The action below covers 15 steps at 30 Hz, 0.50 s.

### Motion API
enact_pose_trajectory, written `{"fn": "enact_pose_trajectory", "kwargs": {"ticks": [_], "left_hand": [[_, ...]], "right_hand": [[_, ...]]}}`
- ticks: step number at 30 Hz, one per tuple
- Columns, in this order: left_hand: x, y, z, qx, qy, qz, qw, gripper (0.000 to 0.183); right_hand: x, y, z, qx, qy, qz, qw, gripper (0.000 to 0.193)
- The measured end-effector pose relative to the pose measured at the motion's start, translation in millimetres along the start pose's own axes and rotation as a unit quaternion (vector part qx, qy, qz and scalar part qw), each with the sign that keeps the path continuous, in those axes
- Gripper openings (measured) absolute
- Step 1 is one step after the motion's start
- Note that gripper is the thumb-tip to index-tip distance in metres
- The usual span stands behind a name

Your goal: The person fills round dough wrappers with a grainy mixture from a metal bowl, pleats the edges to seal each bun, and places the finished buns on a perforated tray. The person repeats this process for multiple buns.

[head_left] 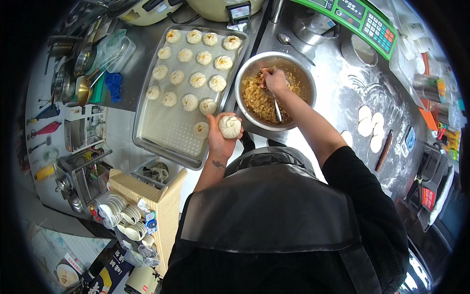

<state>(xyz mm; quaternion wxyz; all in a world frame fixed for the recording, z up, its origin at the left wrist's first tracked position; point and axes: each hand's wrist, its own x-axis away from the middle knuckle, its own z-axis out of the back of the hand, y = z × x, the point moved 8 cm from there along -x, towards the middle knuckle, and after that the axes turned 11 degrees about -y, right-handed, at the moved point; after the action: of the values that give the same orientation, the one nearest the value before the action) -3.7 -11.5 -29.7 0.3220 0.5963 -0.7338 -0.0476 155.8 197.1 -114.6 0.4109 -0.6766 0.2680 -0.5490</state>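
A pleated white bun (229, 127) rests in my left hand (221, 138), its fingers and thumb cupped around it, beside the right edge of the metal tray (169, 128). Rows of pleated buns (197, 80) sit on that tray, some with orange-brown filling showing at the top. Inside the steel bowl (311, 88), my right hand (275, 80) is closed, fingers curled, at the brown chopped filling (254, 98). A metal spoon (277, 110) extends from under this hand toward me; the hand appears to grip it, its far end hidden.
Round dough wrappers (365, 127) and a wooden rolling pin (384, 151) lie on the floured steel counter (338, 98) to the right. A second spoon (296, 49) lies beyond the bowl, near a green scale (362, 19). A wicker-patterned stand (166, 206) is at lower left.
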Motion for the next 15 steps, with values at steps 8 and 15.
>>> {"fn": "enact_pose_trajectory", "kwargs": {"ticks": [8, 15], "left_hand": [[1, 0, 2, 0.001, -0.007, -0.005, 1.0, 0.07], [-7, 5, 0, -0.005, -0.009, -0.005, 1.0, 0.069]], "right_hand": [[9, -13, -24, 0.017, -0.063, 0.025, 0.998, 0.02], [32, -16, -28, -0.044, -0.131, 0.093, 0.986, 0.021]]}}
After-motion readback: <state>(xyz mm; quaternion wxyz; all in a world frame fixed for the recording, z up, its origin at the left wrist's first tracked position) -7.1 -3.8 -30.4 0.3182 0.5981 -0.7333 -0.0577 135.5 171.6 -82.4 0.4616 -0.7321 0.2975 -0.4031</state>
